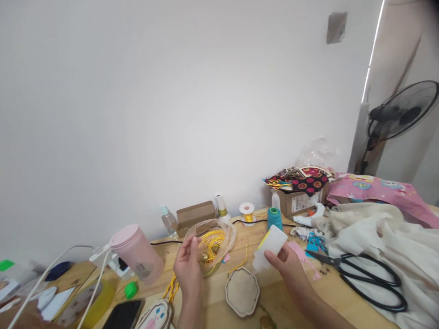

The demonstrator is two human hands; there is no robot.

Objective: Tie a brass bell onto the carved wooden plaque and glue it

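My right hand (286,265) pinches a white card-like piece (272,241) with a yellow line along its left edge; a paler, see-through part shows below it. My left hand (189,262) is raised with thumb and fingertips pressed together, and whatever they pinch is too small to make out. Just behind it lies a clear plastic bag (228,235) of yellow cords (213,237) and gold bells (205,257). Between my hands, a beige scalloped fabric pouch (242,292) lies flat, a yellow cord at its top. A decorated pouch (156,315) is left of my left wrist.
Large black-handled scissors (363,278) rest by white cloth (370,233) on the right. A teal thread cone (275,219), a yellow thread spool (247,214) and a filled cardboard box (298,201) stand behind. A pink cup (139,253), phone (123,314) and cables (51,274) occupy the left.
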